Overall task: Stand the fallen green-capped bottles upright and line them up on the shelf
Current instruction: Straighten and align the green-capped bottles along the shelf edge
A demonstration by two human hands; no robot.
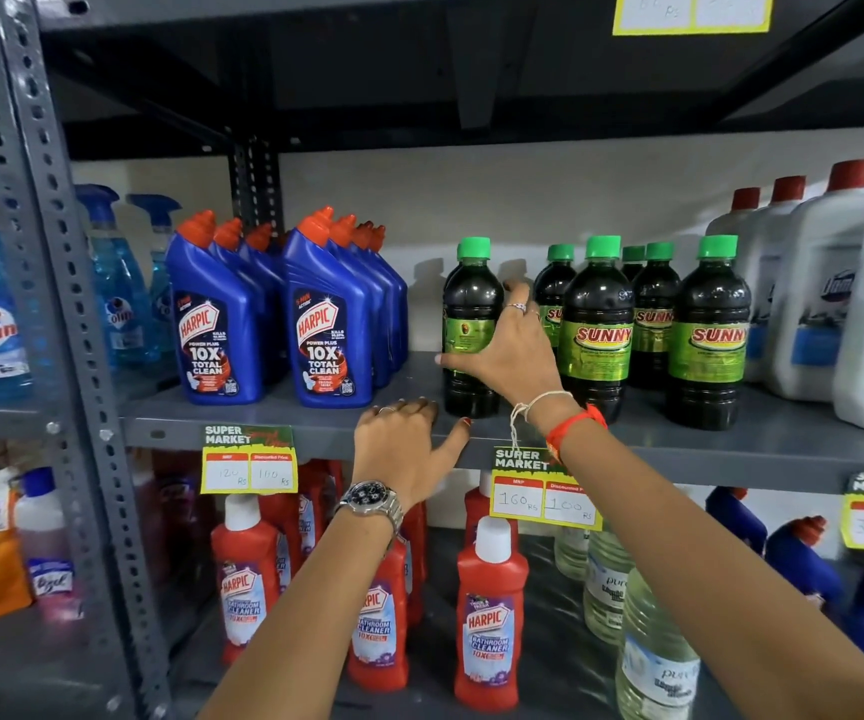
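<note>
Our right hand (510, 350) was wrapped around the leftmost bottle (471, 324), which stood upright near the front edge of the shelf (284, 407), apart from the other green-capped bottles (653, 324) to its right. We judged the grip was there to slide it rightward into line. Our left hand (406, 449) rested on the shelf lip with fingers loosely spread, holding nothing, probably to steady us. No bottle lay fallen; only closing that gap seemed left.
</note>
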